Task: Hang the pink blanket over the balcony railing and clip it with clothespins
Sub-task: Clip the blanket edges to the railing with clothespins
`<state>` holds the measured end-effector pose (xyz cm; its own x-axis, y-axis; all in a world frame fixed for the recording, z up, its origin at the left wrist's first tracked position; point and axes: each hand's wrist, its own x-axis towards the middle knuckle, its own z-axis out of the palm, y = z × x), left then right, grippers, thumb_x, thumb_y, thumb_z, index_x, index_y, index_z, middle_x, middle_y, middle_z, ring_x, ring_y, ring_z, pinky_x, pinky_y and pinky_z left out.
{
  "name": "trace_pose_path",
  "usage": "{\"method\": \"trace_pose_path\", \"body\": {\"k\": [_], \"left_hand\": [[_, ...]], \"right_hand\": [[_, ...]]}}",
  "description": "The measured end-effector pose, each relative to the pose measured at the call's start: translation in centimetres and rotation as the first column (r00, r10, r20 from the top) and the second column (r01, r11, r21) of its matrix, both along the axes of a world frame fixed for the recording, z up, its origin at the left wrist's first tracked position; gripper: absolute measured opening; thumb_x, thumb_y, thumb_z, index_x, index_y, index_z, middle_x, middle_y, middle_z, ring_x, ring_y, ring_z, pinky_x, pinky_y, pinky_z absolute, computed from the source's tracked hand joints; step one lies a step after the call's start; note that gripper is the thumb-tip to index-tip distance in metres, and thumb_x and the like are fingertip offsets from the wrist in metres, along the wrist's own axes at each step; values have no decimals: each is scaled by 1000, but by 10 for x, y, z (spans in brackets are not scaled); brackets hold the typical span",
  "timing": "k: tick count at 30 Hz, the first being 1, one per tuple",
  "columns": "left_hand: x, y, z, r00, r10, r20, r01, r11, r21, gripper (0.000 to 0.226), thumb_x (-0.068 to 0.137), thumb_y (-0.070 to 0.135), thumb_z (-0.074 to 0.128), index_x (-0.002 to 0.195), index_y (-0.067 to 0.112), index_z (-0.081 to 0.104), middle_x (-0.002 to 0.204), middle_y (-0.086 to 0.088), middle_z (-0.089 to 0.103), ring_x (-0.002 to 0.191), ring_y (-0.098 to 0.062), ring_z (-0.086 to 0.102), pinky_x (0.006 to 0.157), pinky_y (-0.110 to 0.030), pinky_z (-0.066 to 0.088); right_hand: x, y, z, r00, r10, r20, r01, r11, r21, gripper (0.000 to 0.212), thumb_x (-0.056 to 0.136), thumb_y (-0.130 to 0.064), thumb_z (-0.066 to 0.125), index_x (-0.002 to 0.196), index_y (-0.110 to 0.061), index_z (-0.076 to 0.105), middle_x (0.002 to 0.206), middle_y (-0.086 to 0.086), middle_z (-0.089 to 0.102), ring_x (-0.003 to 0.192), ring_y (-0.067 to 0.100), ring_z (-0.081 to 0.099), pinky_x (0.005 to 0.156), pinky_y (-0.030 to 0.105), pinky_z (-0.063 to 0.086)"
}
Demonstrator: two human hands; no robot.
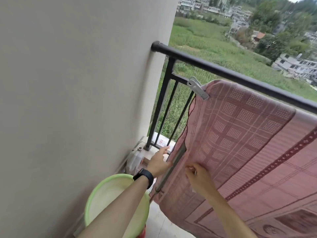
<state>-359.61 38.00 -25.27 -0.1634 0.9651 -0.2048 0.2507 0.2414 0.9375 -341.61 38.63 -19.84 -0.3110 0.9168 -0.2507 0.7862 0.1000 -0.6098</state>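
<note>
The pink patterned blanket [243,138] hangs over the black balcony railing [214,66] and fills the right half of the view. A grey clothespin [198,88] is clipped on its upper left corner at the rail. My left hand [160,162], with a black wristband, holds the blanket's left edge low down, index finger stretched out. My right hand [197,174] pinches the blanket's surface just right of that edge. No clothespin shows in either hand.
A beige wall [77,100] closes off the left side. A light green basin [106,200] sits below my left forearm. A plastic jug [135,160] and clutter stand in the floor corner by the railing post. Beyond the rail lie fields and buildings.
</note>
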Motion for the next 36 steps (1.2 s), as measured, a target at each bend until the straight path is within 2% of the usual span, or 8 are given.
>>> {"method": "trace_pose_path", "body": {"k": [3, 6, 8, 13, 21, 28, 33, 36], "left_hand": [[-4, 4, -11, 987, -72, -140, 72, 997, -4, 54, 89, 27, 65, 140, 31, 46, 140, 4, 52, 128, -16, 47, 102, -34, 45], [-7, 24, -20, 960, -88, -264, 93, 996, 7, 2, 93, 39, 59, 93, 40, 61, 110, 9, 67, 111, -12, 59, 86, -28, 47], [-5, 32, -31, 950, -68, -303, 75, 997, 11, 25, 93, 34, 58, 71, 38, 48, 85, 9, 64, 97, -16, 65, 69, -25, 42], [2, 15, -46, 989, -4, -150, 7, 1000, 17, 23, 92, 47, 58, 98, 26, 63, 96, 3, 72, 91, -12, 67, 77, -30, 55], [11, -16, -77, 977, -204, -62, 197, 975, -101, 92, 66, 14, 73, 140, 45, 28, 132, 7, 57, 101, -18, 66, 82, -35, 57], [35, -42, -108, 992, 26, -123, -17, 997, 74, 56, 67, 37, 69, 121, 39, 54, 146, 14, 35, 116, -6, 50, 91, -26, 47], [27, -59, -127, 948, -101, -301, 53, 985, -163, 3, 80, 40, 54, 79, 39, 53, 78, 8, 56, 79, -23, 57, 58, -30, 42], [26, -65, -141, 862, -170, -478, 81, 976, -203, 19, 81, 37, 50, 99, 31, 58, 70, 5, 47, 74, -25, 50, 48, -26, 26]], "right_hand": [[-12, -12, -26, 991, -130, -38, 132, 990, 42, 35, 98, -47, 52, 118, -20, 59, 81, -8, 62, 66, 2, 59, 58, 20, 45], [-29, 6, -22, 969, -245, -21, 242, 935, 260, 41, 94, -59, 48, 101, -20, 56, 68, -6, 64, 59, 8, 60, 55, 25, 44], [-31, 21, -24, 967, -256, 9, 231, 889, 396, 39, 95, -57, 47, 103, -20, 57, 81, -7, 68, 72, 15, 65, 62, 27, 49], [-11, 19, -45, 988, -126, 86, 48, 792, 608, 20, 101, -32, 53, 95, -15, 62, 83, -1, 66, 68, 22, 63, 59, 32, 51], [-17, -18, -19, 989, 97, -109, -95, 995, 28, 28, 95, -25, 57, 68, -23, 58, 52, -17, 55, 50, 2, 48, 53, 16, 33], [-15, -7, -11, 995, 15, -98, -13, 1000, 23, 30, 96, -26, 55, 66, -26, 56, 59, -16, 60, 58, 7, 52, 57, 24, 38], [-14, -26, -24, 987, -65, -147, 79, 993, 90, 23, 102, -40, 47, 87, -28, 59, 78, -8, 65, 76, 9, 60, 64, 26, 42], [-9, -27, -30, 999, -4, -48, 10, 992, 125, 13, 100, -44, 49, 97, -31, 53, 78, -20, 58, 73, 1, 56, 66, 27, 39]]}}
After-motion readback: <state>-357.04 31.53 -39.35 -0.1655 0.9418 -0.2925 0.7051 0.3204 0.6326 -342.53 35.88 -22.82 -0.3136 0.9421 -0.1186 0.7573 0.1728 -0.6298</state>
